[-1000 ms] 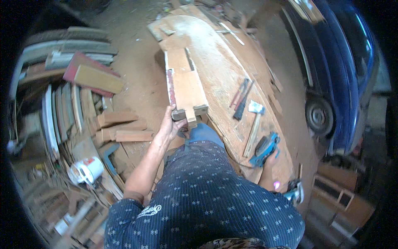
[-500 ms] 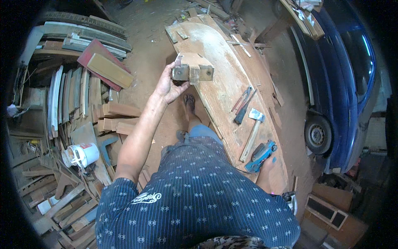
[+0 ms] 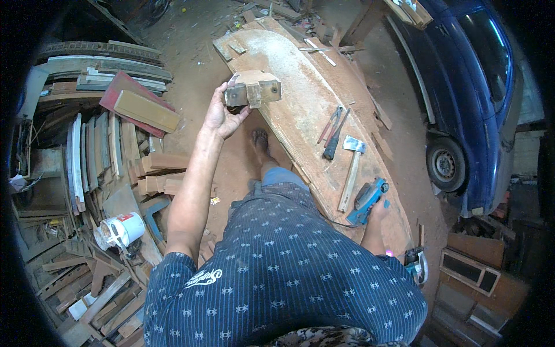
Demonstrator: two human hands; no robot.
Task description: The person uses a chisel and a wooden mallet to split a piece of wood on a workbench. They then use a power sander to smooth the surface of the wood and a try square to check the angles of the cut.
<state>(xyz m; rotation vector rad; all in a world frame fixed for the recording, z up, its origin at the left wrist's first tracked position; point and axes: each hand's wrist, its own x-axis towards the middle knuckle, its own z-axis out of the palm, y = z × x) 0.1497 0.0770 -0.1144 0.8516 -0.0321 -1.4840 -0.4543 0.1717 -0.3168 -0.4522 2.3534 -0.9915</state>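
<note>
My left hand (image 3: 221, 115) grips a wooden block (image 3: 253, 88) with notched end and two dark, holed faces, held up end-on over the near left side of a long wooden board (image 3: 283, 63). My right hand (image 3: 378, 211) is closed on a blue power planer (image 3: 365, 199) at the board's right side. Left of the planer lies a hammer (image 3: 352, 170) with a pale wooden handle. Beyond it are red-handled pliers (image 3: 328, 124) and a long dark tool (image 3: 333, 141). Another power tool (image 3: 419, 266) is partly visible near my right elbow.
Stacked timber (image 3: 87, 150) and scrap pieces fill the left, with a white bucket (image 3: 124, 228) among them. A blue car (image 3: 480, 110) stands along the right. Panels and a framed piece (image 3: 468, 269) lie at lower right. My foot (image 3: 260, 139) shows beside the board.
My left hand has moved up and forward, turning the wooden block from showing its long top to nearly end-on, then slightly left. My right hand still holds the planer.
</note>
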